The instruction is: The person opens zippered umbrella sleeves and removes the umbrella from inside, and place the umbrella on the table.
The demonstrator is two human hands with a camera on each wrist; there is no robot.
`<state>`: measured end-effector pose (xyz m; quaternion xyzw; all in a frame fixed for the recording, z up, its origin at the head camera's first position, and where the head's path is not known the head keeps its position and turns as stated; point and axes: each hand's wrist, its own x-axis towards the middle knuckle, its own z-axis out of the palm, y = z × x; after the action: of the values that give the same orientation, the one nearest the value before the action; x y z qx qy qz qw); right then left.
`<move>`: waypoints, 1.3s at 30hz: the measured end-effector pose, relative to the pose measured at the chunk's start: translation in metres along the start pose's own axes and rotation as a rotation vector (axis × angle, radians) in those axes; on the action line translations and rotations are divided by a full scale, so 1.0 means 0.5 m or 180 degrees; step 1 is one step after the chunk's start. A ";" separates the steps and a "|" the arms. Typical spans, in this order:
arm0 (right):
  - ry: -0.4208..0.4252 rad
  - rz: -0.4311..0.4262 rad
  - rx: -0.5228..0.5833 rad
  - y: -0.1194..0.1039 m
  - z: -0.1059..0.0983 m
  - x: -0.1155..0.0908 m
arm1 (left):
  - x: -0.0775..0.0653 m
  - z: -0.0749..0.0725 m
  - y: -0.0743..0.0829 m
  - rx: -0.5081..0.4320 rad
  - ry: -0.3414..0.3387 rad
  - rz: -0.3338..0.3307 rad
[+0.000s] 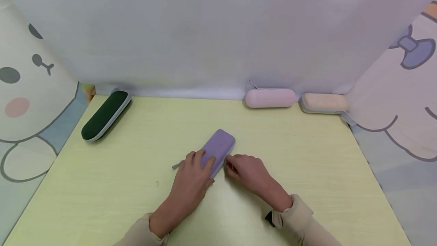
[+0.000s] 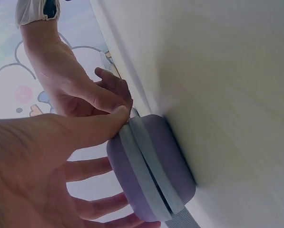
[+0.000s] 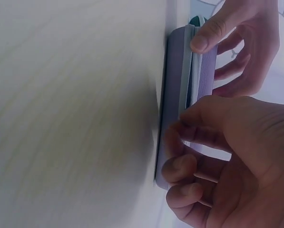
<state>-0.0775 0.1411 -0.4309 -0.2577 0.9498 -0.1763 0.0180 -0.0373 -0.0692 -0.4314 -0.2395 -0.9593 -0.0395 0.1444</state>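
Note:
A purple zippered case (image 1: 220,144) lies slantwise on the table, with grey zipper tape round its side and a grey strap (image 1: 177,164) at its left. My left hand (image 1: 193,175) holds its near part, fingers spread over the top and thumb at the zipper edge. On the case's right side, my right hand (image 1: 248,172) has thumb and forefinger pinched together at the zipper; the zipper pull is hidden by these fingers. A dark gap shows between the zipper tapes (image 3: 186,71) in the right wrist view, and along the end in the left wrist view.
A dark green zippered case (image 1: 106,116) lies at the table's back left. Along the back edge are a pink case (image 1: 271,98) and a peach case (image 1: 325,103), towards the right. White cloth (image 1: 191,37) hangs behind, and printed cloth stands at both sides.

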 end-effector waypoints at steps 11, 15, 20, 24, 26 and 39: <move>0.0372 0.0061 -0.0302 -0.004 0.004 -0.005 | 0.003 -0.004 0.001 -0.0002 -0.0134 -0.0066; 0.0416 0.0161 -0.0279 0.000 0.004 -0.003 | 0.004 -0.005 0.001 0.0003 -0.0131 -0.0044; 0.0440 0.0226 -0.0257 0.008 0.002 0.000 | 0.003 -0.003 0.002 0.0026 -0.0079 -0.0014; 0.0450 0.0253 -0.0254 0.015 0.000 0.002 | 0.003 -0.001 0.002 0.0033 -0.0073 -0.0017; 0.0459 0.0263 -0.0243 0.019 -0.001 0.003 | 0.002 -0.001 0.002 0.0032 -0.0057 -0.0018; 0.0499 0.0347 -0.0222 0.040 -0.009 0.011 | -0.002 0.003 0.004 0.0133 0.0175 0.0012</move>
<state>-0.0925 0.1561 -0.4334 -0.1914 0.9665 -0.1615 -0.0557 -0.0359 -0.0674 -0.4330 -0.2371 -0.9551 -0.0258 0.1758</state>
